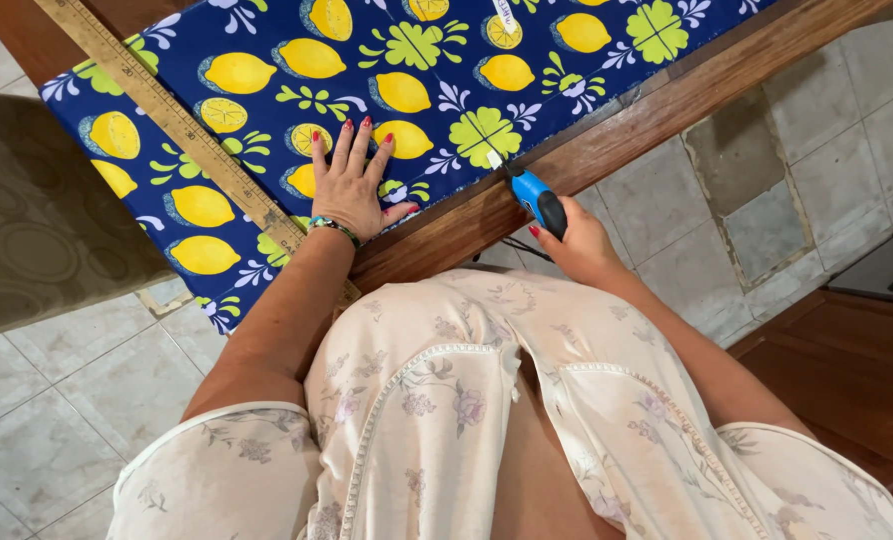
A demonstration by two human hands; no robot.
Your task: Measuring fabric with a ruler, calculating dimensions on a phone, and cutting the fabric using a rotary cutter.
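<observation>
Cutter (540,201) blade tip hard to see.

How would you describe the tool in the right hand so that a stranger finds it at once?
Start at the wooden table covered by blue lemon-print fabric. Follow the fabric's near edge to the right hand, which grips a small blue and black handle with its tip at the cloth edge. It is the only plain blue object; the long wooden ruler lies apart, left.

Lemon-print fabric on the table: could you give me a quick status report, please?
Left hand flat on lemon-print fabric, pinning it. Right hand grips blue cutter, tip at fabric's edge. Wooden ruler lies left of the hand, clear of the cutter.
</observation>
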